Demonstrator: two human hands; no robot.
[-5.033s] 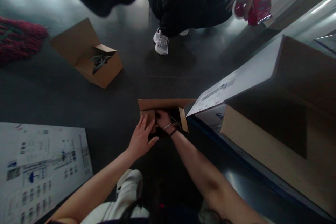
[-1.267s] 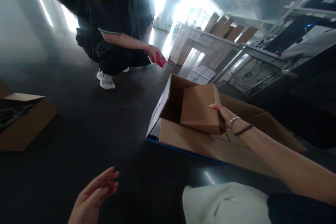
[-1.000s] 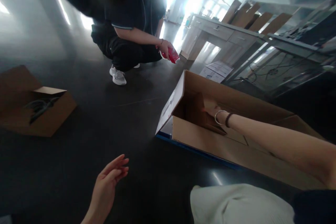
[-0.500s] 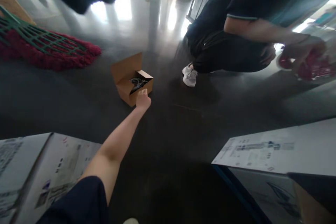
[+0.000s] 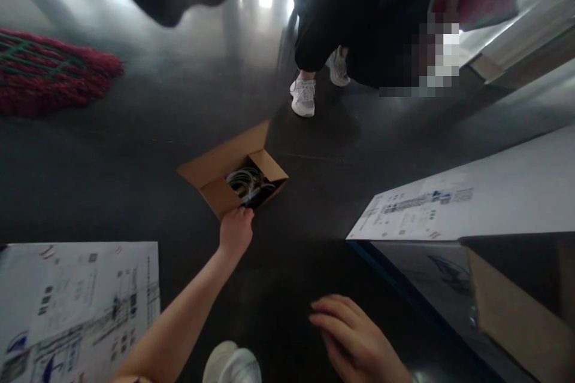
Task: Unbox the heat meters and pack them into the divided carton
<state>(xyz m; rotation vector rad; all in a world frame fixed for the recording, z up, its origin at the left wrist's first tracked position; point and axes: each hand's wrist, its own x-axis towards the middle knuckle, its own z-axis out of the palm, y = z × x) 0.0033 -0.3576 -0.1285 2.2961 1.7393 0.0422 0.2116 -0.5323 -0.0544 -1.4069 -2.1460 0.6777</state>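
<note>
A small brown cardboard box [image 5: 215,196] stands on the dark floor with its flaps up. Inside it lie coiled pale cables [image 5: 246,181] and some dark items too small to name. My left hand [image 5: 236,230] grips the near wall of the box, its fingertips curled over the edge. Lower in the view, my right hand [image 5: 353,332] hangs above the floor with fingers loosely bent and apart, holding nothing. It is apart from the box.
A red mop head [image 5: 54,72] lies at the left. White printed cartons stand at lower left [image 5: 81,305] and at right [image 5: 417,203], the right one open. Another person in white shoes [image 5: 303,96] crouches ahead, holding something red. My own shoe [image 5: 238,365] shows below.
The brown box now appears nearer, with my left hand still at its near edge. My right hand has come into view from below. The view has tilted further down.
</note>
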